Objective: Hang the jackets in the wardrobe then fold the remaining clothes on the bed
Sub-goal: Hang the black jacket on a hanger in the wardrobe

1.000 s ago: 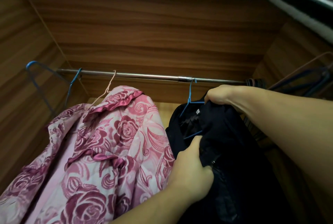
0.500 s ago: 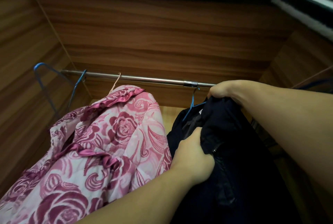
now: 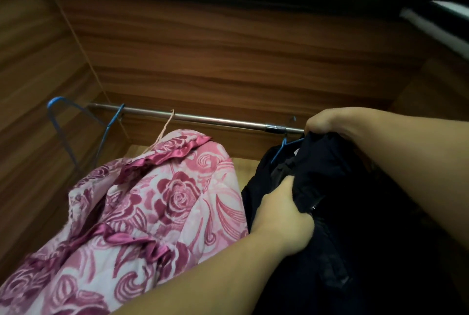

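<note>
Hands on the black jacket (image 3: 337, 187) now, inside the wardrobe (image 3: 228, 61), right at the rail (image 3: 193, 118). Left hand (image 3: 281, 215) grips a fold of the dark cloth low on the jacket's front edge, fingers curled tight into it. Right hand (image 3: 322, 122) is up at the collar, just under the rail, clenched on the top of the jacket where the blue hanger (image 3: 283, 148) pokes out. The hanger's hook (image 3: 293, 119) seems to sit over the rail beside that hand, though it's dim there and I can't be sure it's seated.

Pink jacket (image 3: 157, 208) — the rose-print one — already hangs to the left on its own pale hanger (image 3: 166, 127), and 1 empty blue hanger (image 3: 76, 132) dangles at the far left end.

So we're on the hanging step, on jacket number 2, by my reading. Next move calls for checking that hook is properly over the rail, then easing both hands off so the cloth drops straight on the hanger's shoulders — let go too early and a shoulder could slide off. Bed and the clothes to fold aren't in view.
</note>
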A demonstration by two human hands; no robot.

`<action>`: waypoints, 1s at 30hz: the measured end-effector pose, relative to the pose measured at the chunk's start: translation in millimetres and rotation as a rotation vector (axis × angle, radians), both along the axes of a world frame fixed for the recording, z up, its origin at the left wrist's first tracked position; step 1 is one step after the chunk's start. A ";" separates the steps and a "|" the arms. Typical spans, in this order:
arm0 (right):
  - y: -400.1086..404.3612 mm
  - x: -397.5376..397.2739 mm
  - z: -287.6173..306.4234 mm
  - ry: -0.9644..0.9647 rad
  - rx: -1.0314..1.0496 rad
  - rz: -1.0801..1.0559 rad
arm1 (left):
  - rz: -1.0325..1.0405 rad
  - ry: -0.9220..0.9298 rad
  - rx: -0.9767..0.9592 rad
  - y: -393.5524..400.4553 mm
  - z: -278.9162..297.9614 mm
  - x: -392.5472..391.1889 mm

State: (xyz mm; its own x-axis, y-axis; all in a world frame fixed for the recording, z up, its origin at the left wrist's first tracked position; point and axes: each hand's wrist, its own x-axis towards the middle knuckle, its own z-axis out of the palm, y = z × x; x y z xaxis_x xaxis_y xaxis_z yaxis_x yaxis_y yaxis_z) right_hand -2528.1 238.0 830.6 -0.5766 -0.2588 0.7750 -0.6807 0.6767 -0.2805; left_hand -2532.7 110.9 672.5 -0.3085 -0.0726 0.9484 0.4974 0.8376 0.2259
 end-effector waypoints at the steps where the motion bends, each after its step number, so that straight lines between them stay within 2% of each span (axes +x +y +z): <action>1: 0.4 1.9 -5.0 0.012 -0.012 -0.026 | -0.013 0.013 0.009 -1.1 -3.7 -2.8; 8: 7.6 21.3 -38.7 0.004 0.029 -0.131 | -0.100 -0.045 0.007 11.6 -44.1 6.0; 15: 11.3 37.0 -72.3 0.089 -0.275 -0.058 | -0.203 -0.001 0.066 11.6 -73.5 16.6; 18: 9.1 39.8 -85.4 0.148 -0.307 -0.076 | -0.218 -0.002 0.104 10.5 -82.2 24.4; 21: 9.1 46.6 -97.6 0.244 -0.318 -0.073 | -0.189 -0.015 0.110 13.3 -94.9 36.2; 30: 6.8 84.2 -127.7 0.230 -0.244 -0.021 | -0.026 -0.167 0.035 10.9 -119.3 86.6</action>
State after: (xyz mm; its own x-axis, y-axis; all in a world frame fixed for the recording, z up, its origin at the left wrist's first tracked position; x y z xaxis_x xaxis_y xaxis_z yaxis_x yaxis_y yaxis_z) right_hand -2443.9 244.8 702.9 -0.3824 -0.0396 0.9232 -0.7314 0.6236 -0.2762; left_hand -2446.0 121.8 553.3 -0.4639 -0.0949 0.8808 0.4719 0.8150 0.3363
